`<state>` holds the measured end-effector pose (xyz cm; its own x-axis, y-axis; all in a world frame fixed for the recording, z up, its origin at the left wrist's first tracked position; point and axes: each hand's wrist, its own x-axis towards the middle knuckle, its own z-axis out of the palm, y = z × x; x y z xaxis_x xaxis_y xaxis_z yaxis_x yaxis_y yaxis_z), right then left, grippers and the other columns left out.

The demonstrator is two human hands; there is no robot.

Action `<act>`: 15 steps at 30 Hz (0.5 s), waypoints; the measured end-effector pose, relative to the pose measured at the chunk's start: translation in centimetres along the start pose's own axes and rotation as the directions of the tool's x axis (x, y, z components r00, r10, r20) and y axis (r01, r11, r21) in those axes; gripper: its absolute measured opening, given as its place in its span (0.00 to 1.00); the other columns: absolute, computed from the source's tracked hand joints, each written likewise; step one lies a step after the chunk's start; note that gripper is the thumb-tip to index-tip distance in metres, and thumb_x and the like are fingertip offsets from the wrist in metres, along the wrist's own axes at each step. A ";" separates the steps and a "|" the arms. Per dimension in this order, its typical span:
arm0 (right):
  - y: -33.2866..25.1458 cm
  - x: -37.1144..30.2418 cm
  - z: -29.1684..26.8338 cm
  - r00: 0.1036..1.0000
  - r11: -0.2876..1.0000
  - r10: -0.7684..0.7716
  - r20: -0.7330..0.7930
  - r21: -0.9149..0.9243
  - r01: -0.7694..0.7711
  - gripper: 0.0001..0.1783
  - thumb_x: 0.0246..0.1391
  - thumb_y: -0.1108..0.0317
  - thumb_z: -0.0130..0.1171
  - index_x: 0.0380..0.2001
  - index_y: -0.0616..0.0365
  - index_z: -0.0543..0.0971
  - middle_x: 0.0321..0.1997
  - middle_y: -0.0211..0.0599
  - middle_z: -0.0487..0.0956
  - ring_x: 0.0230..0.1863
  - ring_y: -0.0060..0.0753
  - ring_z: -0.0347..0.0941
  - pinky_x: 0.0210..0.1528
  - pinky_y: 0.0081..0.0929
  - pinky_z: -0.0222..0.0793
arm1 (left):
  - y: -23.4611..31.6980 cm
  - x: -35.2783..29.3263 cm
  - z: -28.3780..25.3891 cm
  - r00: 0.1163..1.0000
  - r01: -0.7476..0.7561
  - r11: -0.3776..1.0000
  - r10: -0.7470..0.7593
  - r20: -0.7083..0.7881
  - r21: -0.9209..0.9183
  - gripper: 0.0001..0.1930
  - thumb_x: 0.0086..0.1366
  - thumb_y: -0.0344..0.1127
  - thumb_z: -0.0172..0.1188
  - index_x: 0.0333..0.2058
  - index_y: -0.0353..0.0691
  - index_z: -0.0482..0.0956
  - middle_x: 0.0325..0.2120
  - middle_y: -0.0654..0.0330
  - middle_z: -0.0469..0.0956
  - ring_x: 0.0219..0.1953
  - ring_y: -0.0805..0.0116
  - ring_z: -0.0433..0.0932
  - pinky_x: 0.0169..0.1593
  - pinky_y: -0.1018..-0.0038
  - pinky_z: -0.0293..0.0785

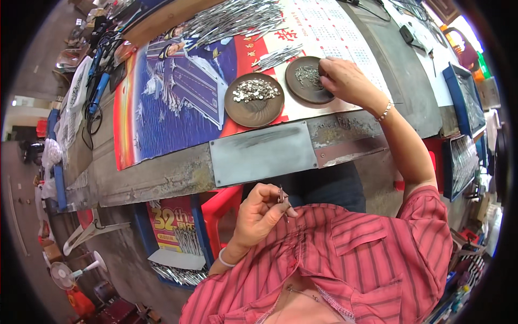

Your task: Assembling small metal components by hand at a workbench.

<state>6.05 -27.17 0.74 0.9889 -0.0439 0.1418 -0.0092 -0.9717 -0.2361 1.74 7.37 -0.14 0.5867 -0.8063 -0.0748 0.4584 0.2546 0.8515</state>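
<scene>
Close to my body, below the table's front edge, my left hand pinches a thin, small metal piece between thumb and fingers. Its exact kind is too small to tell. My right hand reaches over the right rim of a round brown dish that holds many small dark metal pins. The fingertips are bent together at that rim; what they hold, if anything, is hidden. Just left of it stands a second brown dish with small shiny round metal pieces.
A large pile of slim metal parts lies at the back, with a smaller bundle behind the dishes. A printed poster covers the tabletop. A grey metal plate sits at the front edge. Blue trays stand at right.
</scene>
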 end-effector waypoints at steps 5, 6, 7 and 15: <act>-0.8 0.5 -1.9 0.989 0.946 0.084 -0.119 0.322 -0.041 0.06 0.52 0.71 0.51 0.29 0.63 0.68 0.28 0.49 0.73 0.34 0.54 0.70 0.39 0.41 0.65 | 0.2 1.1 0.6 0.997 -0.063 0.998 0.064 -0.051 0.015 0.09 0.65 0.22 0.50 0.43 0.34 0.65 0.35 0.59 0.72 0.36 0.71 0.78 0.42 0.77 0.75; -1.0 0.6 -2.3 0.986 0.914 0.140 -0.095 0.396 -0.092 0.07 0.50 0.72 0.53 0.27 0.65 0.68 0.23 0.47 0.73 0.27 0.45 0.70 0.32 0.36 0.65 | 0.2 1.4 0.8 0.995 -0.069 0.998 0.069 -0.076 0.002 0.09 0.65 0.22 0.50 0.43 0.35 0.65 0.35 0.59 0.72 0.36 0.71 0.78 0.41 0.77 0.75; -0.8 0.7 -2.3 0.985 0.913 0.136 -0.107 0.400 -0.083 0.07 0.50 0.72 0.53 0.27 0.65 0.68 0.23 0.47 0.73 0.27 0.45 0.70 0.32 0.36 0.65 | 0.2 1.5 0.9 0.993 -0.048 0.998 0.052 -0.103 0.040 0.08 0.65 0.22 0.50 0.43 0.35 0.65 0.36 0.58 0.72 0.35 0.71 0.77 0.39 0.78 0.74; 1.1 1.3 -0.9 0.969 0.463 0.222 0.110 0.862 -0.204 0.02 0.49 0.77 0.55 0.28 0.64 0.73 0.25 0.27 0.73 0.25 0.17 0.67 0.28 0.17 0.64 | 0.1 2.8 1.7 0.987 -0.092 0.987 0.108 -0.116 0.134 0.13 0.67 0.25 0.50 0.49 0.34 0.65 0.35 0.59 0.72 0.34 0.73 0.77 0.37 0.81 0.72</act>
<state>7.20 -28.49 1.59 0.9724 -0.2323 -0.0208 -0.0782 -0.2409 -0.9674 2.26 4.26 0.64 0.7062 -0.7067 -0.0425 0.3088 0.2535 0.9167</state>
